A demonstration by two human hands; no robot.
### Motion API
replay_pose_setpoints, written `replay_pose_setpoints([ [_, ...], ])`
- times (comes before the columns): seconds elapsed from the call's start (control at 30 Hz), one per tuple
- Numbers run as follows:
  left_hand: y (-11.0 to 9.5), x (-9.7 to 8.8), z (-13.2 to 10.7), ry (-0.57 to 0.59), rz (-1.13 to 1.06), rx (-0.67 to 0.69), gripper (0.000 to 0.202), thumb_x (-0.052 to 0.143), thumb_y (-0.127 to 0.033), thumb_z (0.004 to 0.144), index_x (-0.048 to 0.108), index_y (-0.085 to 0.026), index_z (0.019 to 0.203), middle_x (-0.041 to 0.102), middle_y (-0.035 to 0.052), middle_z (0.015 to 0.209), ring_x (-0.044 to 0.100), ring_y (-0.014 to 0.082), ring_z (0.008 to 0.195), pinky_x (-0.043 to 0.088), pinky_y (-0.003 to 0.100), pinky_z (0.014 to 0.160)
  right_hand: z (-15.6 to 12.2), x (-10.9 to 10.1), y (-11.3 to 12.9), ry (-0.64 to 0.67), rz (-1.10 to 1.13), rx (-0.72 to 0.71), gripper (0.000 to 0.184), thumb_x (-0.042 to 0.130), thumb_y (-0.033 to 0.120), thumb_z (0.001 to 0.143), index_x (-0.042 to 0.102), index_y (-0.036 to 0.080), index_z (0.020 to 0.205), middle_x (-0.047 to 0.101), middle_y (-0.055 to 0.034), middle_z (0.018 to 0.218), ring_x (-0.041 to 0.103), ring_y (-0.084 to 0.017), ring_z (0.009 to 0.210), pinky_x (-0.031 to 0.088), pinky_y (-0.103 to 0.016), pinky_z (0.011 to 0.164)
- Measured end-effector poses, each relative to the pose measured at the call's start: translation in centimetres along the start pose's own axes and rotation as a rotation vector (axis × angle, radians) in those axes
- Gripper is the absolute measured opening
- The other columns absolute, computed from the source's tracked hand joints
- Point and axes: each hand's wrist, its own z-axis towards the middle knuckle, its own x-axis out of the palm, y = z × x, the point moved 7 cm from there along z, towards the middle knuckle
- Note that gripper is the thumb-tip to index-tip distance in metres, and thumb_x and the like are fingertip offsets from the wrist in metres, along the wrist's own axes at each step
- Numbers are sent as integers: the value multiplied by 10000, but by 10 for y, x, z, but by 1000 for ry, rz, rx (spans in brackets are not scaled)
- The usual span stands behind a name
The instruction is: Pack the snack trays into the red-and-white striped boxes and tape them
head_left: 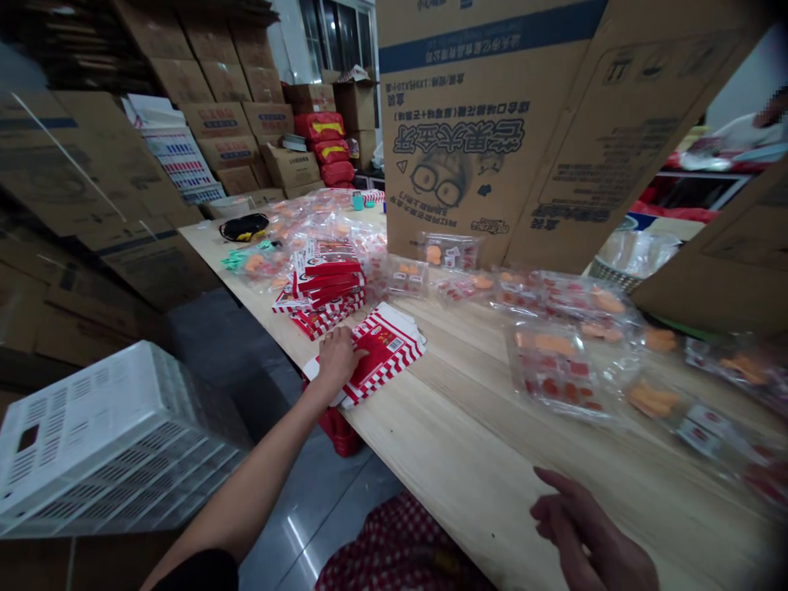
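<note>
My left hand (336, 361) is on a small pile of flat red-and-white striped cardboard packets (394, 349) at the table's near edge. Its thumb lies across the top packet and its fingers curl at the far edge. Just beyond it rises a taller, uneven stack of similar red packets (329, 271). My right hand (588, 533) hovers over the near right of the table, holding nothing, with its fingers apart. Clear plastic pouches with orange pieces and red-printed sachets (557, 369) lie beyond the right hand.
A large brown carton (468, 197) stands upright on the wooden table (455, 427). More clear pouches (332, 226) are heaped at the far left end. A white plastic crate (141, 435) stands left of the table. Stacked boxes (225, 123) line the back wall.
</note>
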Motion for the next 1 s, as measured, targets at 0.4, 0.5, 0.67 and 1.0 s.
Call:
replay_pose_setpoints([
  [0.4, 13, -1, 29, 5, -106, -212, 758, 810, -525, 700, 517, -92, 1248, 513, 293, 1386, 489, 456, 1321, 406, 546, 1049, 37, 31, 74, 104, -222, -417, 262, 424, 168, 969, 626, 217, 1128, 740, -45, 932, 737, -177, 795, 569, -267, 653],
  [0.5, 9, -9, 19, -37, -129, -211, 725, 791, -485, 737, 481, -70, 1243, 476, 306, 1403, 468, 460, 1328, 399, 546, 1046, 38, 43, 72, 145, -223, -390, 284, 401, 150, 952, 631, 210, 1108, 727, -55, 934, 726, -197, 800, 567, -312, 694],
  [0.67, -28, -41, -21, -23, -215, 77, 465, 732, -392, 830, 472, -163, 1140, 637, 113, 1135, 590, 295, 1110, 417, 422, 1015, 56, 45, 93, 74, -234, -435, 396, 430, 126, 892, 574, 190, 1255, 679, -125, 1153, 657, -278, 1089, 551, -445, 917],
  [1.0, -164, -91, -107, 50, -687, 1037, 540, 706, -417, 891, 465, -204, 1325, 605, 117, 1257, 577, 261, 1128, 456, 389, 986, 91, 25, 108, 437, 256, -85, 240, 549, 381, 909, 673, 178, 880, 715, -47, 825, 613, -178, 681, 490, -285, 590],
])
